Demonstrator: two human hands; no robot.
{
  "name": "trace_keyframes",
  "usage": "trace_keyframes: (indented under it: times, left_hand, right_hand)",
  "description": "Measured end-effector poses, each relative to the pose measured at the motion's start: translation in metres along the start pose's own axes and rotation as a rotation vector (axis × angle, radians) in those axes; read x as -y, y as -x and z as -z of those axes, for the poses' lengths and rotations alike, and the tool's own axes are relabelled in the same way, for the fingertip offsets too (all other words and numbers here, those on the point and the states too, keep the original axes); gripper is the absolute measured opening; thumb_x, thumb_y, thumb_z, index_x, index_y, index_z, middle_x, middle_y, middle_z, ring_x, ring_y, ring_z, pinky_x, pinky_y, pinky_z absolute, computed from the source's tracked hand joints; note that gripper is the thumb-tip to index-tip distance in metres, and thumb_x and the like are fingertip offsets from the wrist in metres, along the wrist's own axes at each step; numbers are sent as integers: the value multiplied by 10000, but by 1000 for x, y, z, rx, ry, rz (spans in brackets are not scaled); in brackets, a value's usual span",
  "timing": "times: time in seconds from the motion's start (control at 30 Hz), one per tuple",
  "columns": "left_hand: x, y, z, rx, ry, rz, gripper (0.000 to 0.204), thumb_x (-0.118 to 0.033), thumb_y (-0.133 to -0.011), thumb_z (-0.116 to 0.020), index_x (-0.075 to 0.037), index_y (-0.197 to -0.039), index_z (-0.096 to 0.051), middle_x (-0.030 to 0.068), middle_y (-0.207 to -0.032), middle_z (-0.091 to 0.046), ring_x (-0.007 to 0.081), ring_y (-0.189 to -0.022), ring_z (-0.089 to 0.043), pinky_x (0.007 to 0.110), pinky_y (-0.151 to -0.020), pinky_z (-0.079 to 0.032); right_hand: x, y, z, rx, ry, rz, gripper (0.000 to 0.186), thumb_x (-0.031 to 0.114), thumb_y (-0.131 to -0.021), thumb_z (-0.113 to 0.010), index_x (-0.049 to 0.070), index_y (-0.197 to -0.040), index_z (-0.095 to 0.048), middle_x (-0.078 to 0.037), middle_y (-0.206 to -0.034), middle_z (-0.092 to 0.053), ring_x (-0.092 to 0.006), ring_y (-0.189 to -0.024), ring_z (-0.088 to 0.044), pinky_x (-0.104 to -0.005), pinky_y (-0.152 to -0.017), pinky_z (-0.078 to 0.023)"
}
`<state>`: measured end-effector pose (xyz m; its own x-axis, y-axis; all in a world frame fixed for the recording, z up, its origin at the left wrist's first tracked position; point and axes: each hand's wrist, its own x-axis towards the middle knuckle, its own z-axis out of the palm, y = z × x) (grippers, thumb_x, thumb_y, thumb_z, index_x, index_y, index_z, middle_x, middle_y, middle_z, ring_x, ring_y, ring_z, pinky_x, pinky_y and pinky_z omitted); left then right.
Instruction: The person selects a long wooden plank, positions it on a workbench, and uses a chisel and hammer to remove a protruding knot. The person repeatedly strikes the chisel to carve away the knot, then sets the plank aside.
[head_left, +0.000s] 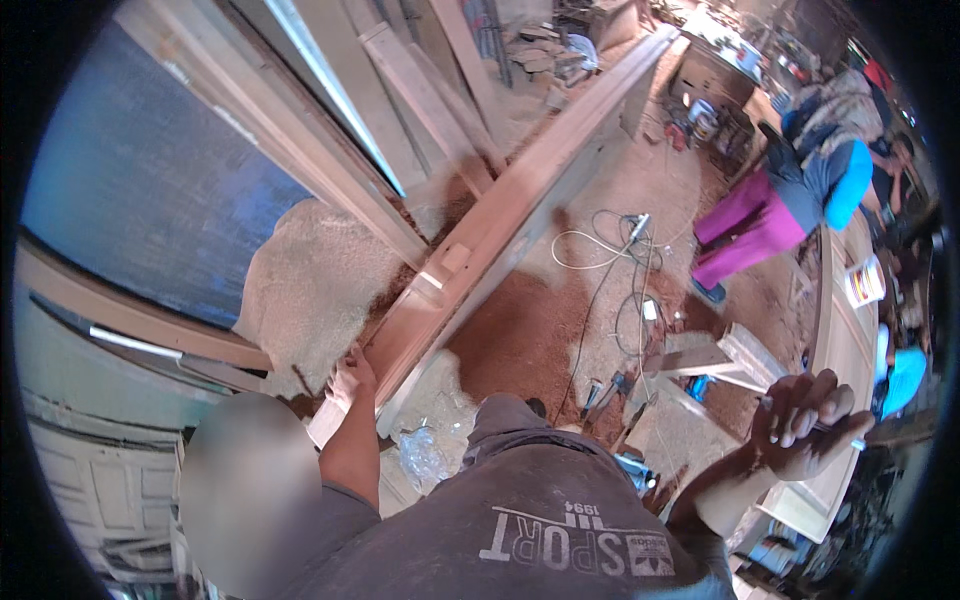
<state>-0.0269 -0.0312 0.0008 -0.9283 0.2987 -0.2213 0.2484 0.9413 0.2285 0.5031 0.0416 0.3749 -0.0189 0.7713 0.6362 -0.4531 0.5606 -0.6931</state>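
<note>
A long reddish wooden beam (505,205) runs diagonally from lower centre toward the top, with a small wood block (450,262) on it. My left hand (350,380) grips the beam's near end, fingers bent over its edge. My right hand (805,420) is raised at the right, fingers curled around a small thin object that I cannot make out. Beside the beam's near end lies a crumpled clear plastic bag (425,455).
Boards (340,200) lean at the left beside a blue-grey panel (130,180). Tangled cords (595,250) and a wooden trestle (700,360) are on the sawdust-covered floor. A person in magenta trousers (745,220) bends at the right, near a white bucket (862,282) on a wooden frame.
</note>
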Motion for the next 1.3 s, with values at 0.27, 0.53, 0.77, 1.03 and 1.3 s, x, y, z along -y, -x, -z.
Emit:
trace_keyframes:
  times: [0.27,0.53,0.77,1.03,1.3]
  left_hand:
    - [-10,-34,19,-87,-12,-37,655,-696,-966,-402,-152,-1110,-737,127,-1277,-650,311,-1279,-524,486,-1147,-280]
    - [-21,-31,27,-143,54,-51,643,-703,-944,-440,-150,-1039,-754,119,-1232,-665,310,-1250,-534,474,-1142,-285]
    - [-27,-45,10,-136,47,-20,675,-729,-920,-461,-136,-1047,-757,134,-1200,-672,327,-1214,-556,472,-1099,-355]
    - [-9,-55,-10,-284,50,-108,608,-665,-920,-541,-106,-1053,-738,163,-1136,-666,358,-1186,-556,498,-1069,-375]
    - [15,-71,-40,-268,-26,-43,654,-699,-929,-505,-160,-1261,-669,158,-1255,-608,367,-1277,-481,537,-1115,-295]
  right_hand:
    - [-66,17,64,-242,113,-212,760,661,-1048,-250,69,-809,-662,12,-497,-396,-117,-419,-320,-265,-439,-275]
    - [-152,18,56,-250,268,-611,679,592,-1053,-380,-24,-1127,-656,-144,-815,-694,-211,-671,-616,-327,-689,-489]
    - [-214,-30,54,-29,278,-544,529,448,-1065,-491,-58,-1061,-643,-166,-962,-686,-199,-727,-623,-329,-700,-495]
    - [-295,-120,54,68,199,-732,676,460,-1087,-398,-139,-1398,-444,-224,-1165,-688,-238,-844,-685,-344,-782,-549]
    - [-384,-198,77,342,521,-654,313,234,-1080,-483,-26,-1179,-626,-89,-1019,-688,-181,-818,-672,-334,-800,-545]
